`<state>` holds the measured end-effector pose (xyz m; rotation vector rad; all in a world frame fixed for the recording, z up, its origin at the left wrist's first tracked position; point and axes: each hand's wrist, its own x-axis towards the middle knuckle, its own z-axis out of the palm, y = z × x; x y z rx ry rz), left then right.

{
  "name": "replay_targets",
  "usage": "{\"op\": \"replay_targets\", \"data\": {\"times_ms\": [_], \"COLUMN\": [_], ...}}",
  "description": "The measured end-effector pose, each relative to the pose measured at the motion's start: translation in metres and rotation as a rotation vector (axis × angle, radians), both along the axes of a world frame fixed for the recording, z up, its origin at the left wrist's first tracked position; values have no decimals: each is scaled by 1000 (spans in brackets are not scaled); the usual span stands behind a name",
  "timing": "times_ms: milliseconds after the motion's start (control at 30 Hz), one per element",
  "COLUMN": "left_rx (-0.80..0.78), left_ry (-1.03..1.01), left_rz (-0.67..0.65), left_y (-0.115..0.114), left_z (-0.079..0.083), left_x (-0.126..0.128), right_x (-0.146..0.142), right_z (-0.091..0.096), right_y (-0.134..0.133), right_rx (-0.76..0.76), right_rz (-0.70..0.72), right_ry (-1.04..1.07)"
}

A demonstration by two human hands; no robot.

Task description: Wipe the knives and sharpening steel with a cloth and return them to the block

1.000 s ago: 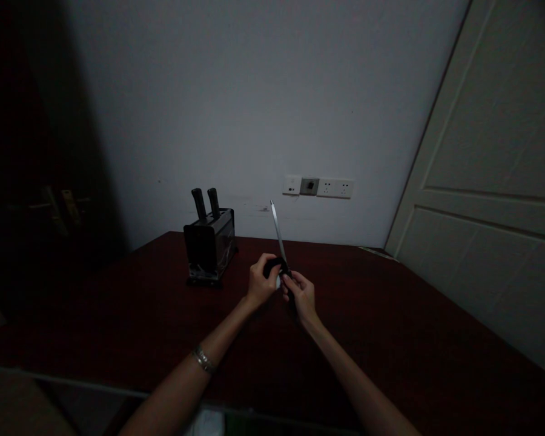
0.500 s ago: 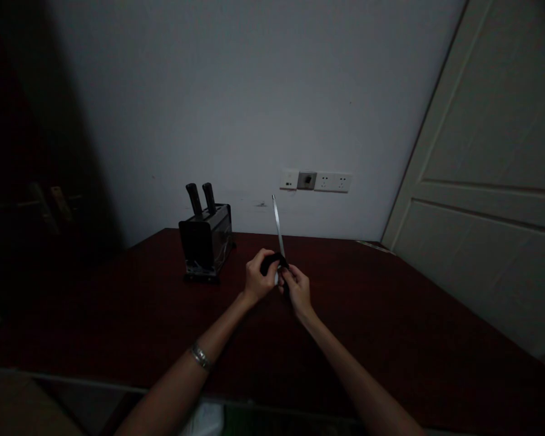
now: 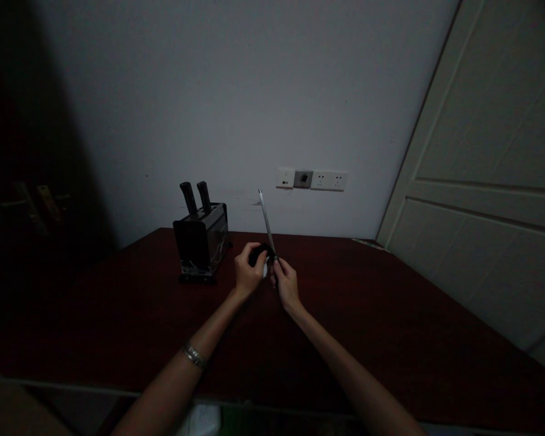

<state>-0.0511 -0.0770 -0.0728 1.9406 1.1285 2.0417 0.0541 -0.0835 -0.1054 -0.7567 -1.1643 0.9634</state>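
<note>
My right hand (image 3: 287,283) is closed around the dark lower end of a long, thin silver tool (image 3: 267,221). The tool leans slightly left and points up towards the wall; whether it is a blade seen edge-on or a rod I cannot tell. My left hand (image 3: 247,271) pinches a black, cloth-like piece (image 3: 256,253) against the base of the silver part. A small white patch (image 3: 266,268) shows between the hands. To the left stands a black and silver knife block (image 3: 200,242), with two black-handled knives (image 3: 203,195) upright in it.
Both hands are above a dark red-brown table (image 3: 345,315). Its back edge meets a pale wall (image 3: 209,91) with a row of sockets (image 3: 327,180). A white panelled door (image 3: 490,200) borders the right side. Under the front edge is a white object (image 3: 203,420).
Both hands have shifted slightly left with the silver tool, which tilts a bit more to the left. The whole view has also slid a little. Both grips stay closed.
</note>
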Motion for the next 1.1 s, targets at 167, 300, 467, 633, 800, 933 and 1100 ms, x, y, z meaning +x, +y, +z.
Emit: {"op": "replay_targets", "data": {"times_ms": [167, 300, 467, 633, 800, 933, 1100], "left_rx": [-30, -47, -56, -77, -139, -161, -39], "left_ry": [70, 175, 144, 23, -129, -129, -136], "left_rz": [54, -10, -46, -120, -258, -268, -89], "left_y": [1, -3, -4, -5, -1, 6, 3], "left_z": [-1, -2, 0, 3, 4, 5, 6], "left_x": [1, 6, 7, 6, 3, -3, -3], "right_x": [0, -2, -2, 0, 3, 8, 9], "right_z": [-2, -6, -5, 0, 7, 12, 9], "right_y": [4, 2, -2, -7, -16, -20, -15], "right_rx": [-63, -37, -35, -51, -119, -98, -63], "right_rz": [-6, -6, 14, 138, 253, 270, 187], "right_ry": [27, 34, 92, 169, 278, 329, 287]}}
